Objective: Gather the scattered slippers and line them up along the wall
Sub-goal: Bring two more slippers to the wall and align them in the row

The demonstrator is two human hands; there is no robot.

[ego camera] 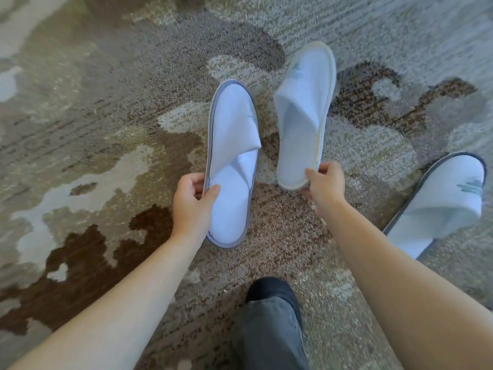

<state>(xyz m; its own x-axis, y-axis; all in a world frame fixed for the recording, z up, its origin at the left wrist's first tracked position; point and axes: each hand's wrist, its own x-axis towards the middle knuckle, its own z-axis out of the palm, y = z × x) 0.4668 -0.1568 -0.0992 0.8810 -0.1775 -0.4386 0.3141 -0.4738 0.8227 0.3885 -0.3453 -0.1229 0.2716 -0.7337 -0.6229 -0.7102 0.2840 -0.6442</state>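
My left hand grips the left edge of a white slipper with grey trim, held above the carpet with its toe pointing away. My right hand pinches the heel of a white slipper with pale yellow trim, also toe away and lifted. The two held slippers hang side by side, a small gap between them. A third white slipper with dark trim and a teal logo lies on the carpet at the right, partly behind my right forearm.
Patterned carpet in beige, grey and brown fills the view. My leg in grey trousers and a dark shoe stands at the bottom centre. No wall is in view.
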